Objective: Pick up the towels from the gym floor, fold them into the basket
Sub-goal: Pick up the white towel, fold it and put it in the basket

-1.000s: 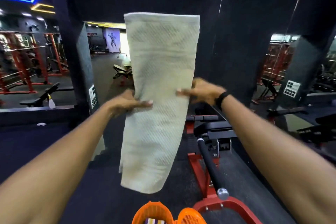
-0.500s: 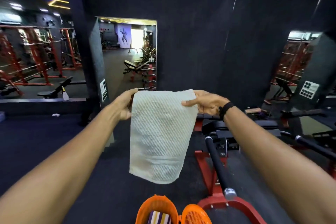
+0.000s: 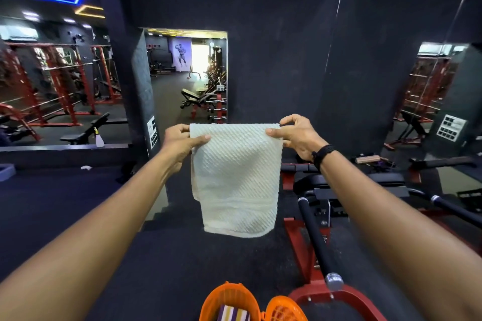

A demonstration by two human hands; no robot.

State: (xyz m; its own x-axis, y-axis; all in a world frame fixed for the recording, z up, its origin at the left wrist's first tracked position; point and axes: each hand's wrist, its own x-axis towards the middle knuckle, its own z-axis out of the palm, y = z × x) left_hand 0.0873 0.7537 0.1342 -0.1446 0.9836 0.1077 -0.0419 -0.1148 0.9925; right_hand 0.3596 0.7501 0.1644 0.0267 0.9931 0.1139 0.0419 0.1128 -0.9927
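A pale cream textured towel (image 3: 236,177) hangs folded over in front of me, held up in the air. My left hand (image 3: 180,143) pinches its top left corner, thumb over the front. My right hand (image 3: 297,135) pinches the top right corner between thumb and fingers; a black band sits on that wrist. Directly below, at the bottom edge of the view, is the orange basket (image 3: 229,300) with a striped towel (image 3: 233,314) inside it and an orange lid part (image 3: 284,309) beside it.
A red and black weight bench (image 3: 323,206) with a black bar (image 3: 314,237) stands just right of the basket. Dark rubber floor (image 3: 104,255) spreads to the left. Mirrors show red racks (image 3: 60,86) and another bench (image 3: 195,99). A spray bottle (image 3: 98,138) stands by the left mirror.
The towel's raised upper half has come down over the lower half, so it hangs shorter and doubled. Both hands moved from its middle edges to the new top corners.
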